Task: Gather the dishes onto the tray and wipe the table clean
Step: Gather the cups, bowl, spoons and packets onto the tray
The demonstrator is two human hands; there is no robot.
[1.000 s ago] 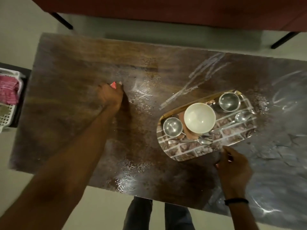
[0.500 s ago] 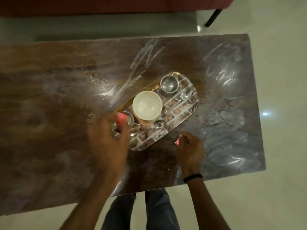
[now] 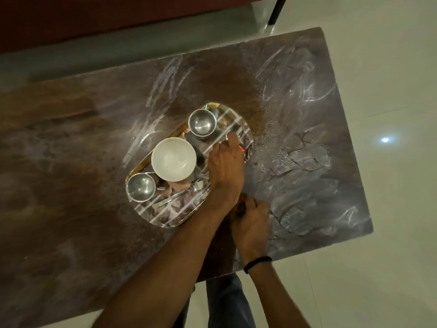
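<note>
Left fingers (image 3: pixel 233 141) curled, pinching a small red object (image 3: pixel 242 150), cloth or sponge, can't tell which. Left hand (image 3: pixel 225 166) is over the right end of the oval brick-pattern tray (image 3: pixel 165 223). Right hand (image 3: pixel 250 223) rests on the dark brown table (image 3: pixel 71 185) at the tray's near-right rim; finger state unreadable. White round bowl (image 3: pixel 173 159), two steel cups (image 3: pixel 202 123) and steel spoon (image 3: pixel 179 196) sit on the tray. Gathering looks done, wiping in hand. Next: wipe the streaky right end, probably shifting the tray aside.

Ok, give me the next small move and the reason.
Probably bring the left hand off the tray and wipe the streaked table right of it: bowl, cups and spoons already sit on the tray, and white smears show there.
</note>
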